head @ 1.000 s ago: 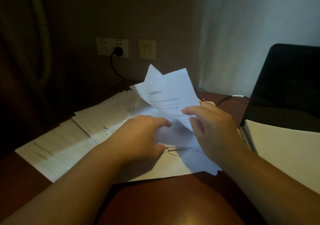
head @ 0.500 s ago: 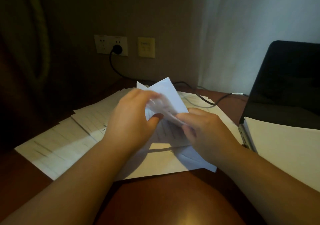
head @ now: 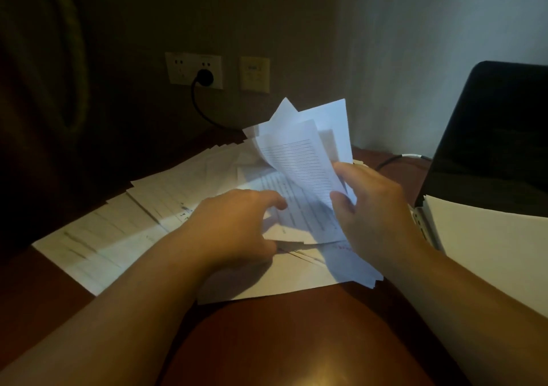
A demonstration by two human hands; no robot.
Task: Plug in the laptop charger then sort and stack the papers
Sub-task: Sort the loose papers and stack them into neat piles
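Holding a loose sheaf upright in the right hand, I noted the thumb and fingers pinched on its lower right edge, with several sheets fanning apart above the fingertips. The left hand lay to the left of that grip, fingers loosely curled and spread on the flat papers; whether it pinched a sheet or only pressed I could not tell. The rest of the papers lay splayed on the table, out to the left of the left fingers. The plug sat in the wall socket well beyond both hands, so I judged the charger step done. A separate stack rested on the laptop, just right of the right hand.

Risks as judged:
- Front sheet was curling forward; held by one edge only, it could slip from the pinch and drop back into the unsorted papers.
- The sheaf's edges were uneven; stacking it as held would give a crooked pile.
- A wide sweep of the right hand could knock the stack off the laptop.
- Dim light; print was hard to read, so mis-sorting was likely.
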